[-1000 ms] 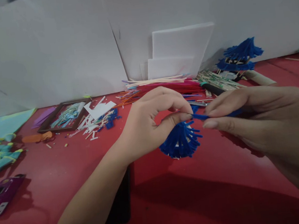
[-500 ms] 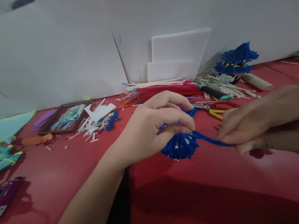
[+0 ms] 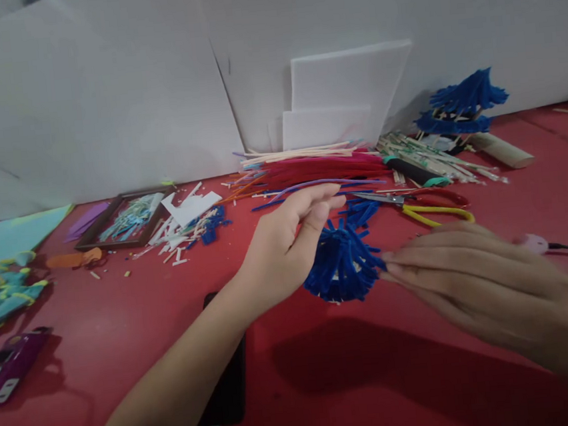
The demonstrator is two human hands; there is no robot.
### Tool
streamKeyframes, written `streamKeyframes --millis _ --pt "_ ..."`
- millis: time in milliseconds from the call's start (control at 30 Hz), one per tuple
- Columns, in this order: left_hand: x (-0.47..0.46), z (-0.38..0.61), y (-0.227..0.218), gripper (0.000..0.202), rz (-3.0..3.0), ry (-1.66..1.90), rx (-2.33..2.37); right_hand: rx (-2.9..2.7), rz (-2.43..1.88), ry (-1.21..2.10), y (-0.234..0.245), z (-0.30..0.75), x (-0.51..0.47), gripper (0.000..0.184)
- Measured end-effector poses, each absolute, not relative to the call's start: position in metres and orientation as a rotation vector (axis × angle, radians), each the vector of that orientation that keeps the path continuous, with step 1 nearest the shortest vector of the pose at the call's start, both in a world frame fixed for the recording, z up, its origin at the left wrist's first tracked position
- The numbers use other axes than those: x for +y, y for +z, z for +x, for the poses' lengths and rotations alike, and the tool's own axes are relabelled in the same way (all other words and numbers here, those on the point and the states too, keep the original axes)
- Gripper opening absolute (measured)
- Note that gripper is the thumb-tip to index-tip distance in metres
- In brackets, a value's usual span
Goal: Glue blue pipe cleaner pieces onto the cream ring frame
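Observation:
A small domed piece of blue pipe cleaners (image 3: 342, 264) stands on the red table, its strands fanning down over a pale inner part. My left hand (image 3: 294, 239) is beside its upper left, fingers stretched out and thumb apart, holding nothing I can see. At the right rim, my right hand (image 3: 471, 275) pinches the end of a blue strand between its fingertips. Short cut blue pipe cleaners (image 3: 361, 212) lie just behind the piece. Scissors (image 3: 414, 207) with red and yellow handles rest behind my right hand.
Bundled pipe cleaners (image 3: 320, 168) and a black-and-green tool (image 3: 415, 172) lie at the back. Another blue tiered model (image 3: 469, 101) stands back right, near a cardboard tube (image 3: 501, 150). A brown tray (image 3: 116, 239) and white scraps (image 3: 191, 212) sit left; a phone (image 3: 224, 379) lies under my left forearm.
My right hand has come left to the domed piece; the blue strand stretched between the hands no longer shows. My left fingers have straightened and drawn back from the top, uncovering it.

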State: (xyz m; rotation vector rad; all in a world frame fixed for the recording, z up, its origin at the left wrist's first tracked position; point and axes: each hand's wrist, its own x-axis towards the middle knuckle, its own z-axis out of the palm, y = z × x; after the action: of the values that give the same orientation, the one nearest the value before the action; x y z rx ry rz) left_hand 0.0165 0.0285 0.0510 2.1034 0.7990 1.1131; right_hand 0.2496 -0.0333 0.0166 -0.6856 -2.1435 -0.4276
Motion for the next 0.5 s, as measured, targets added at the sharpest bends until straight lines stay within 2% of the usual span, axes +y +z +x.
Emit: streamKeyframes --millis 200,333,500 --pt "0.015 0.017 0.023 0.028 1.972 1.331 0.895 -2.124 -0.675 -0.351 0.001 0.247 -0.031 0.011" --pt "0.014 0.019 0.018 0.023 2.097 1.264 0.837 -2.13 -0.698 -0.362 -0.002 0.246 -0.03 0.01" --pt "0.016 0.022 0.019 0.03 2.05 1.189 0.862 -2.147 -0.728 -0.42 -0.003 0.247 -0.033 0.01"
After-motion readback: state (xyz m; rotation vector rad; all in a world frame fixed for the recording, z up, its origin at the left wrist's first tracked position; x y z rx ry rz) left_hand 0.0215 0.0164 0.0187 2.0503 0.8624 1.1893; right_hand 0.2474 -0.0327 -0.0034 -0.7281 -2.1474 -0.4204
